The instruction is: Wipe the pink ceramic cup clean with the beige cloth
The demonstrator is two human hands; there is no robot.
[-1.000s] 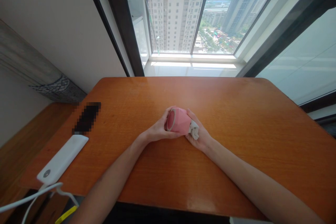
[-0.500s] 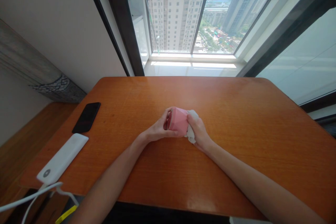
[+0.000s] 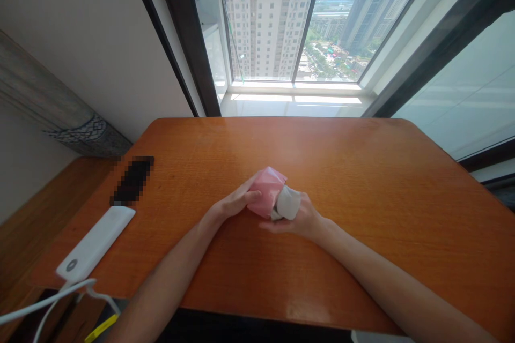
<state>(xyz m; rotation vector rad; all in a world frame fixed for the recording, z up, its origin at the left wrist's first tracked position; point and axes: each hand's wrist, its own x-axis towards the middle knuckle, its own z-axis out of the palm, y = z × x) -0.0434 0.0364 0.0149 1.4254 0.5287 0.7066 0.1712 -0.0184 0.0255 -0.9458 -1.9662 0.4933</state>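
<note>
A small pink faceted object (image 3: pixel 266 191), like a cup or little box, is held above the middle of the table. My left hand (image 3: pixel 244 196) is closed around its left side, with the thumb across the front. At its lower right, a crumpled white cloth or tissue (image 3: pixel 288 203) touches it. My right hand (image 3: pixel 302 221) holds this white piece, with fingers reaching under the pink object. Part of the right fingers and the object's far side are hidden.
The brown wooden table (image 3: pixel 354 171) stands before a window. On its left lie a dark blurred-out phone-like slab (image 3: pixel 132 181) and a white power bank (image 3: pixel 96 244). White cables (image 3: pixel 52 300) run from the power bank past the table's near left edge.
The pink object has turned and tilted in my hands. My right hand has moved lower, palm more upward, and more of the white cloth shows.
</note>
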